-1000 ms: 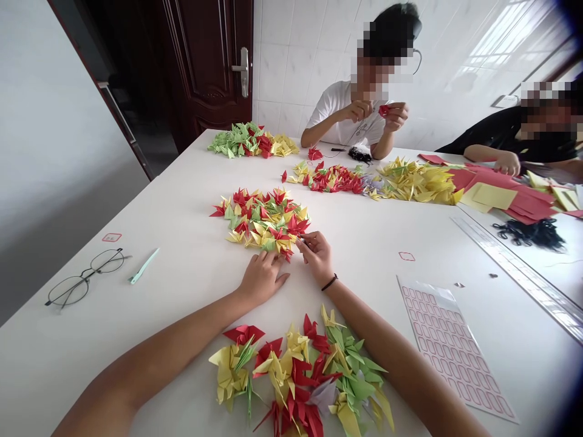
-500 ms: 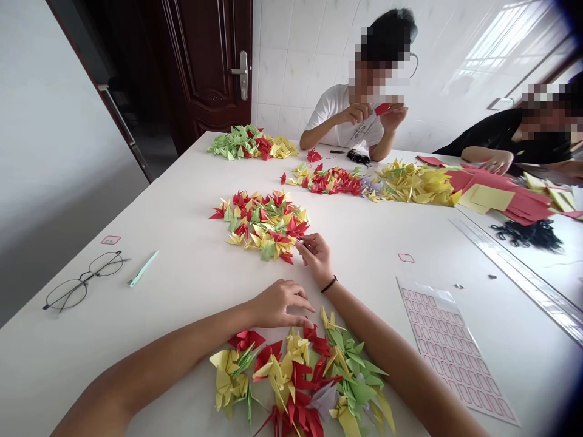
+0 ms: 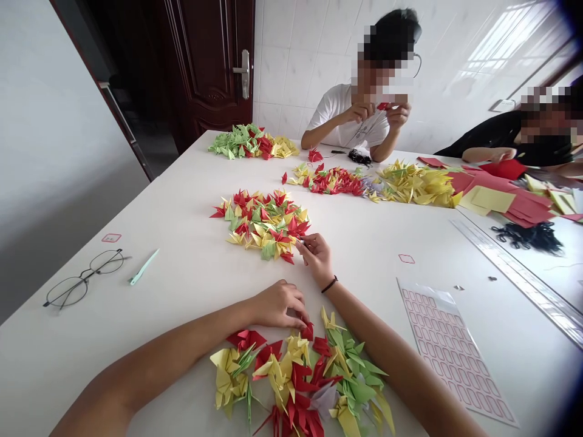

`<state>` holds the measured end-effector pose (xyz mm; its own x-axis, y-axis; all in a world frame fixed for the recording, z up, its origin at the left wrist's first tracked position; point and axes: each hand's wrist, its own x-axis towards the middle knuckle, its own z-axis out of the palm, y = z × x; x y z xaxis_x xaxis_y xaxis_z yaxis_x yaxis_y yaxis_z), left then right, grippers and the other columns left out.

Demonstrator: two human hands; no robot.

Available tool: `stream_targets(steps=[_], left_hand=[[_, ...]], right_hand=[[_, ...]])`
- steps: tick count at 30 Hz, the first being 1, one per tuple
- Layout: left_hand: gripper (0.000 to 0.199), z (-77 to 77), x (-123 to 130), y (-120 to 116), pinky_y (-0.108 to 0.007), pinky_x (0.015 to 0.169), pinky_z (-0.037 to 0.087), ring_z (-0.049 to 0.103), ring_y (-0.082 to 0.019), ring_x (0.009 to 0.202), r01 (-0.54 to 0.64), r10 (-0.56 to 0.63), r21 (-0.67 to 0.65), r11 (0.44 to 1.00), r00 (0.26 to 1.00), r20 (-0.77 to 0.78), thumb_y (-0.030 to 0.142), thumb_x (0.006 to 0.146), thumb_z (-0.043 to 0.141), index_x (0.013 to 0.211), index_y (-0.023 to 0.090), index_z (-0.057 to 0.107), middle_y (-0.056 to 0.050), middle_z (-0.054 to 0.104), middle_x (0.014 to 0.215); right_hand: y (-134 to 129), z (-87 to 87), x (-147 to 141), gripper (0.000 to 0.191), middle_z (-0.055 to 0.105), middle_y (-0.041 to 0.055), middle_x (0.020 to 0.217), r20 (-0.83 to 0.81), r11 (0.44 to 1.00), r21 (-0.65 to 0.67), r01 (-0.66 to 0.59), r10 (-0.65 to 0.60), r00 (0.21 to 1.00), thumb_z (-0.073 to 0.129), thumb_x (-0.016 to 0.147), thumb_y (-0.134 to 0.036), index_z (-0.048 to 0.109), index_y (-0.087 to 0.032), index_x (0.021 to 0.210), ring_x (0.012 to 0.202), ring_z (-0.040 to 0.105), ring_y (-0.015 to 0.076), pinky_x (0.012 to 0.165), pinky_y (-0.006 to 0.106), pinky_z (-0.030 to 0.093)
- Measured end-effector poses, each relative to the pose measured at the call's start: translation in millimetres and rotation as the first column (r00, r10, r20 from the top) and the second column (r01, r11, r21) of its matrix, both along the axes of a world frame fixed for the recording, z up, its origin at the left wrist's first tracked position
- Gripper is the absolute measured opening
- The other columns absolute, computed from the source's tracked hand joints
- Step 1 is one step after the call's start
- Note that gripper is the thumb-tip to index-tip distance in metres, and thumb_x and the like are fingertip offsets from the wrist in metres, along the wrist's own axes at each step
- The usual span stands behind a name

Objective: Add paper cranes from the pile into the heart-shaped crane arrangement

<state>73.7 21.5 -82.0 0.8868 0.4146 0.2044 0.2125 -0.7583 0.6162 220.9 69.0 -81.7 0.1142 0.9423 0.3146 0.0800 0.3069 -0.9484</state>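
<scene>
The left hand [image 3: 277,305] is covering part of a red paper crane [image 3: 307,332], the right hand's fingers [image 3: 304,243] are hiding whatever lies between them, the picture's bottom edge is cutting off the nearest pile of paper cranes [image 3: 291,379], and two specks [image 3: 458,287] beside the ruler [image 3: 523,279] are showing too small to tell.

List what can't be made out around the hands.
Head view:
Whether the right hand holds anything at the crane pile: its fingers hide that.
The red crane under the left hand: partly hidden by the fingers.
The front crane heap: cut off by the bottom edge.
Any printing on the label sheet: too small.
</scene>
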Motion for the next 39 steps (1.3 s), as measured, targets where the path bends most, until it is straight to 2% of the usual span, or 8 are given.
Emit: stream_targets(steps=[8, 13, 16, 19, 23, 25, 32, 39], left_hand=[[0.011, -3.5, -1.2, 0.7, -0.026, 0.082, 0.035, 0.054, -0.013, 0.075, -0.049, 0.053, -0.078, 0.996, 0.998, 0.043, 0.029, 0.075, 0.059, 0.079, 0.022, 0.066, 0.0, 0.062, 0.078], [0.013, 0.7, -1.4, 0.5, -0.022, 0.065, 0.04, 0.051, -0.011, 0.067, -0.163, 0.201, -0.267, 0.95, 0.972, 0.122, 0.028, 0.075, 0.059, 0.082, 0.019, 0.066, -0.001, 0.059, 0.075], [0.017, 2.0, -2.9, 6.6, -0.021, 0.058, 0.039, 0.049, -0.011, 0.062, -0.279, 0.379, -0.424, 0.861, 0.909, 0.172, 0.03, 0.072, 0.062, 0.082, 0.018, 0.065, -0.001, 0.057, 0.072], [0.024, 1.3, -6.7, 18.1, -0.022, 0.058, 0.04, 0.049, -0.011, 0.061, -0.364, 0.558, -0.561, 0.743, 0.8, 0.22, 0.034, 0.068, 0.065, 0.082, 0.015, 0.064, -0.002, 0.058, 0.07], [0.03, -0.7, -11.4, 30.2, -0.022, 0.054, 0.039, 0.049, -0.011, 0.06, -0.395, 0.735, -0.704, 0.591, 0.623, 0.267, 0.037, 0.064, 0.067, 0.084, 0.014, 0.062, -0.001, 0.055, 0.064], [0.031, -1.3, -11.9, 31.9, -0.021, 0.051, 0.038, 0.047, -0.01, 0.057, -0.383, 0.773, -0.744, 0.548, 0.571, 0.276, 0.037, 0.062, 0.069, 0.082, 0.014, 0.062, -0.001, 0.054, 0.063], [0.03, -2.9, -10.3, 30.5, -0.021, 0.05, 0.039, 0.046, -0.009, 0.055, -0.37, 0.797, -0.759, 0.535, 0.52, 0.308, 0.038, 0.063, 0.068, 0.08, 0.014, 0.061, 0.0, 0.053, 0.062], [0.03, -1.2, -11.7, 30.9, -0.019, 0.051, 0.039, 0.046, -0.008, 0.057, -0.364, 0.814, -0.778, 0.513, 0.494, 0.306, 0.037, 0.063, 0.068, 0.081, 0.015, 0.059, 0.0, 0.055, 0.067]], right_hand=[[0.1, -0.2, 0.1, 0.03, 0.042, -0.0069, 0.05, 0.016, 1.0, 0.0, 0.007, -0.007, 1.0, 0.063, 0.068, -0.044, 0.049, -0.018, 0.075, 0.042, 0.033, 0.0055, 0.039, 0.02, 0.027], [0.1, -1.1, 0.5, 0.029, 0.043, -0.0067, 0.051, 0.012, 1.0, -0.005, 0.01, -0.01, 1.0, 0.063, 0.068, -0.043, 0.049, -0.018, 0.075, 0.043, 0.033, 0.0056, 0.039, 0.02, 0.027], [0.9, -3.2, 1.2, 0.029, 0.044, -0.0057, 0.054, 0.015, 1.0, -0.003, 0.008, -0.008, 1.0, 0.063, 0.069, -0.042, 0.049, -0.018, 0.077, 0.045, 0.035, 0.0061, 0.041, 0.02, 0.029], [1.6, -4.5, 1.7, 0.028, 0.044, -0.0052, 0.057, 0.051, 1.0, 0.012, 0.005, -0.006, 0.999, 0.061, 0.071, -0.042, 0.049, -0.018, 0.08, 0.047, 0.035, 0.0067, 0.043, 0.021, 0.03], [-1.5, -1.7, 1.5, 0.024, 0.038, -0.006, 0.055, 0.172, 0.996, 0.083, -0.025, 0.011, 0.985, 0.056, 0.076, -0.039, 0.051, -0.019, 0.087, 0.05, 0.034, 0.0082, 0.048, 0.022, 0.03], [-4.9, 1.1, 1.1, 0.021, 0.037, -0.0056, 0.055, 0.215, 0.992, 0.123, -0.04, 0.012, 0.977, 0.056, 0.076, -0.039, 0.052, -0.019, 0.084, 0.05, 0.033, 0.0086, 0.048, 0.022, 0.029], [-9.9, 5.6, -0.8, 0.025, 0.042, -0.0035, 0.056, 0.33, 0.982, 0.142, -0.125, 0.072, 0.941, 0.058, 0.073, -0.04, 0.047, -0.019, 0.066, 0.048, 0.032, 0.0077, 0.046, 0.023, 0.027], [-10.5, 4.3, -2.6, 0.02, 0.047, -0.0025, 0.059, 0.396, 0.97, 0.123, -0.212, 0.148, 0.906, 0.058, 0.074, -0.035, 0.047, -0.019, 0.068, 0.048, 0.037, 0.0076, 0.046, 0.022, 0.03]])
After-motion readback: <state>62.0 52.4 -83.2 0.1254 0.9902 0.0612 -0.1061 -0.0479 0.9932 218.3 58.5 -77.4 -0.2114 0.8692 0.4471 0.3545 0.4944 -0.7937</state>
